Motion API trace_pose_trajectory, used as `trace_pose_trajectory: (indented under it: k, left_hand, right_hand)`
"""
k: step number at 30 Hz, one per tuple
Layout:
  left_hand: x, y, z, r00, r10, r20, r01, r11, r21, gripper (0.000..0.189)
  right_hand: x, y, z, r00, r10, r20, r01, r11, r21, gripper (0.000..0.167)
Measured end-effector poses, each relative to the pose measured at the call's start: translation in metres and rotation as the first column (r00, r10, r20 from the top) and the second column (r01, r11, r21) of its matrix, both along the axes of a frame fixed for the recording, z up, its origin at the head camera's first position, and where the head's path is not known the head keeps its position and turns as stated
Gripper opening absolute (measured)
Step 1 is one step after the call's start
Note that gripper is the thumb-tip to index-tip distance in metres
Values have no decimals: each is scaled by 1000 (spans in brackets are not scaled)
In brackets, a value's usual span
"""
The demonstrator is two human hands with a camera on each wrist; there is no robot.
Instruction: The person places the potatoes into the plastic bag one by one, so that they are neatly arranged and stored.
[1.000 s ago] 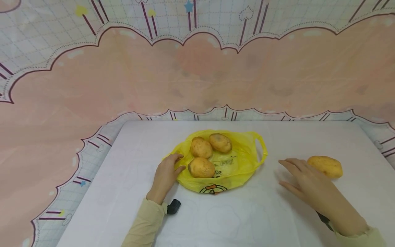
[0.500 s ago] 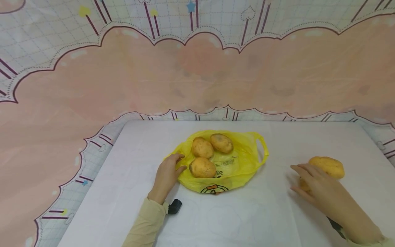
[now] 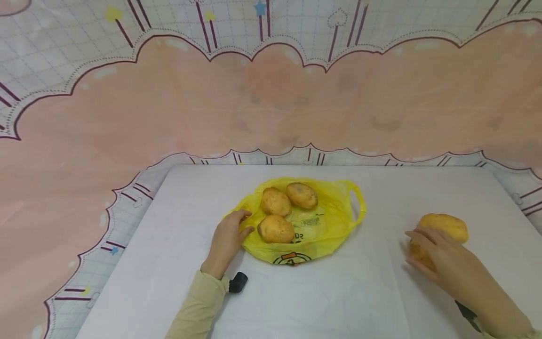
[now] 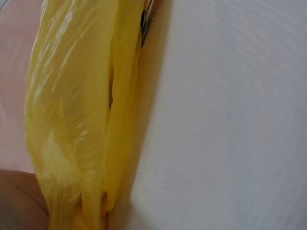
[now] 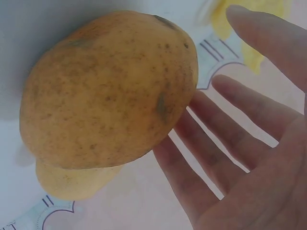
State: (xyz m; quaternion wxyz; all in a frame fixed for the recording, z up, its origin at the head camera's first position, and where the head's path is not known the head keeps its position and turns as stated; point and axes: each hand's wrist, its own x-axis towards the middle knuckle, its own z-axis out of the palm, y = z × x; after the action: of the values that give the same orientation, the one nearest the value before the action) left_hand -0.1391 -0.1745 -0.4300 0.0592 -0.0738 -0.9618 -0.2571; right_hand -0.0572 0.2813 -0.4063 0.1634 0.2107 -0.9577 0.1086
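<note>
A yellow plastic bag (image 3: 326, 238) lies spread on the table, its mouth facing up. Three potatoes rest inside, among them the front potato (image 3: 276, 229). At the bag's left edge my left hand (image 3: 224, 242) grips the plastic, which gathers toward the hand in the left wrist view. My right hand (image 3: 444, 263) is over on the right, beside a potato (image 5: 110, 91) it partly covers in the head view. Its fingers are spread and fairly straight, reaching the potato's side, with the thumb apart. Another potato (image 3: 444, 226) lies just behind.
The white table (image 3: 338, 301) runs back to a patterned cloth backdrop (image 3: 271, 103). The bag's handle loop (image 3: 360, 205) points right, toward the two loose potatoes. A black wrist device (image 3: 238, 282) sits at my left cuff.
My right hand has moved right and a little toward me, to the nearer loose potato, which came into sight beside its fingers. The left hand and bag stay put.
</note>
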Motion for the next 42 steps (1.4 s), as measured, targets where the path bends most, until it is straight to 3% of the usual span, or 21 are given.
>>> trace_pose_trajectory:
  k: [4, 10, 17, 25, 30, 42]
  left_hand:
    - [0, 1, 0, 1000, -4, -1, 4, 1000, 3, 37]
    - [0, 1, 1, 1000, -9, -8, 9, 1000, -1, 37]
    - [-1, 1, 2, 1000, -3, 7, 3, 1000, 2, 36]
    - [-1, 1, 3, 1000, -7, 2, 7, 1000, 4, 35]
    - [-1, 1, 4, 1000, -5, 10, 5, 1000, 5, 35]
    - [-1, 1, 5, 1000, 1, 20, -1, 1000, 3, 35]
  right_hand:
    - [1, 2, 0, 999, -18, 36, 17, 999, 30, 59]
    - [0, 3, -1, 1000, 13, 16, -14, 999, 45, 53]
    - [1, 3, 0, 998, -19, 63, 16, 998, 59, 54]
    - [3, 4, -4, 1000, -24, 21, 23, 999, 46, 57]
    - [6, 2, -5, 998, -47, 35, 46, 998, 47, 58]
    - [3, 2, 0, 999, -15, 33, 14, 999, 32, 64]
